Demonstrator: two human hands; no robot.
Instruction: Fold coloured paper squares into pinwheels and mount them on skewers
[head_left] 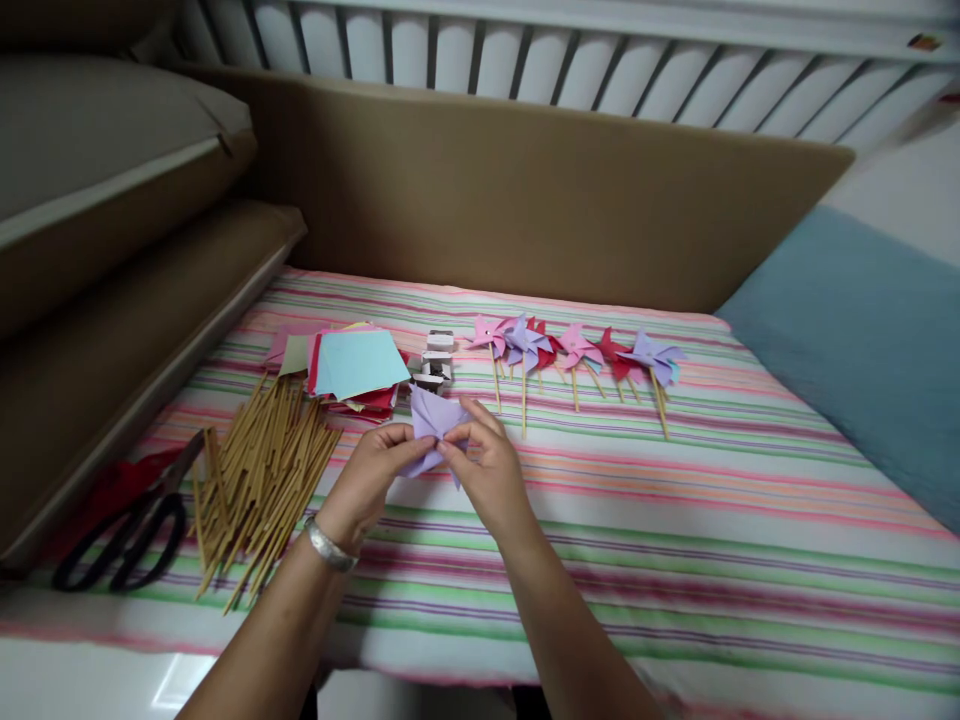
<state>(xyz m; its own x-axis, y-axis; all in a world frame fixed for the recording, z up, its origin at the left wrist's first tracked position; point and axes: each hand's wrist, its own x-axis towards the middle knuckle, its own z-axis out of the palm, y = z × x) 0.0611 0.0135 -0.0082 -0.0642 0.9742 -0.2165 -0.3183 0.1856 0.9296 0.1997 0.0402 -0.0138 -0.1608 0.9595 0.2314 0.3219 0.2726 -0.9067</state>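
A purple paper pinwheel (435, 412), with its corners folded in toward the middle, is held above the striped cloth. My left hand (379, 465) pinches it from the left, the thumb near its centre. From the right, my right hand (484, 460) grips the same paper, thumb and fingertips meeting close to the left thumb. No stick shows on this pinwheel, and anything small under the fingertips is hidden. Just beyond the hands lie small open boxes (438, 358) and a stack of coloured paper squares (360, 362), light blue on top.
Finished pinwheels on sticks, pink, purple and red, lie in a row (577, 350) at the back right. Many thin wooden sticks (262, 480) are heaped at left, beside black-handled scissors (131, 535) and something red. A brown board (525, 200) stands behind; brown cushions (135, 270) rise at left.
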